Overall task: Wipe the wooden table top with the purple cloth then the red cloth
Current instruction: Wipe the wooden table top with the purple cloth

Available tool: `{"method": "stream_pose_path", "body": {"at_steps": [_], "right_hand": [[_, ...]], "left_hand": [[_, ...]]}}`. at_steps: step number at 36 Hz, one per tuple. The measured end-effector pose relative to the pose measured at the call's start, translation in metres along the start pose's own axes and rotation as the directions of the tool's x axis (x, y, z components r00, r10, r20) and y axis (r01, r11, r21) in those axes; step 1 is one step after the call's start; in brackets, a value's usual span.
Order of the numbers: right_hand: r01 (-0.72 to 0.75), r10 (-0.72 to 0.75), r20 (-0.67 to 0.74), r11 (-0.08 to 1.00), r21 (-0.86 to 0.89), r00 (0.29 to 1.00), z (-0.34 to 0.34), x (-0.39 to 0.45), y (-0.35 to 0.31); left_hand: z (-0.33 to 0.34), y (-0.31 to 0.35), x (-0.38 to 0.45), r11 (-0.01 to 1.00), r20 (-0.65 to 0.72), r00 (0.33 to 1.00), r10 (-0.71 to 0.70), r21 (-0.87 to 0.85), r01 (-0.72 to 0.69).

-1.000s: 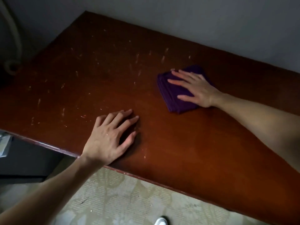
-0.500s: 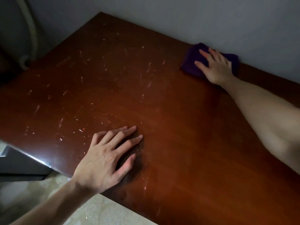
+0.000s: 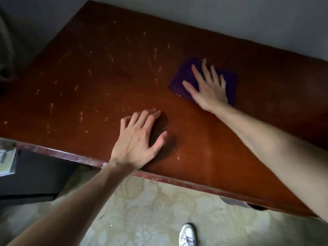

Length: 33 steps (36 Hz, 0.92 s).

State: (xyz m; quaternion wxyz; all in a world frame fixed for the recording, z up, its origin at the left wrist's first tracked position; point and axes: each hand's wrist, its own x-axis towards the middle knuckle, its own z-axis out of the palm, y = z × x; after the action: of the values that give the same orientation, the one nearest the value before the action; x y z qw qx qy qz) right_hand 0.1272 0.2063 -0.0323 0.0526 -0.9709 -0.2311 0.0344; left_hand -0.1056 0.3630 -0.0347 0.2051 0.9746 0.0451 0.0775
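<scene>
A folded purple cloth [image 3: 181, 77] lies flat on the reddish-brown wooden table top [image 3: 110, 82], right of the middle. My right hand [image 3: 207, 87] presses down on it with the fingers spread, covering most of the cloth. My left hand [image 3: 138, 139] rests flat on the bare wood near the table's front edge, fingers apart, holding nothing. Pale scratches and specks mark the left half of the table top. No red cloth is in view.
A grey wall [image 3: 230, 18] runs along the table's far edge. Patterned floor [image 3: 159, 210] lies below the front edge, with a white shoe [image 3: 187, 235] on it. A dark cabinet [image 3: 32, 174] stands at the lower left, and a pipe [image 3: 6, 50] at the far left.
My right hand pushed the purple cloth out to the back edge by the wall, then pulled it back toward the middle. My left hand stayed planted near the front edge.
</scene>
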Motion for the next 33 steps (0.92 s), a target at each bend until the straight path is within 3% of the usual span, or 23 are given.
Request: {"method": "stream_pose_path", "body": {"at_steps": [8, 11, 13, 19, 26, 33], "right_hand": [[0.066, -0.066, -0.011, 0.998, 0.002, 0.998, 0.018, -0.153, -0.075], [0.184, -0.184, 0.0, 0.983, -0.017, 0.983, 0.026, -0.194, -0.087], [0.224, -0.224, 0.001, 0.974, -0.023, 0.975, 0.028, -0.202, -0.088], [0.346, -0.345, 0.037, 0.936, -0.058, 0.938, 0.023, -0.185, -0.079], [0.551, -0.542, 0.123, 0.833, -0.051, 0.831, 0.01, -0.125, -0.056], [0.626, -0.617, 0.119, 0.779, -0.051, 0.778, 0.003, -0.043, -0.042]], "left_hand": [[-0.014, -0.006, -0.008, 0.972, -0.189, 0.982, -0.03, -0.235, -0.015], [-0.026, -0.021, -0.007, 0.953, -0.167, 0.983, -0.078, -0.302, 0.025], [-0.036, -0.038, -0.011, 0.969, -0.141, 0.988, -0.063, -0.244, 0.027], [-0.057, -0.098, -0.021, 0.999, -0.02, 0.999, 0.029, 0.019, -0.029], [-0.056, -0.116, -0.027, 0.999, -0.017, 0.999, 0.027, 0.037, -0.027], [-0.055, -0.117, -0.026, 0.998, 0.018, 1.0, 0.017, 0.061, -0.018]]}}
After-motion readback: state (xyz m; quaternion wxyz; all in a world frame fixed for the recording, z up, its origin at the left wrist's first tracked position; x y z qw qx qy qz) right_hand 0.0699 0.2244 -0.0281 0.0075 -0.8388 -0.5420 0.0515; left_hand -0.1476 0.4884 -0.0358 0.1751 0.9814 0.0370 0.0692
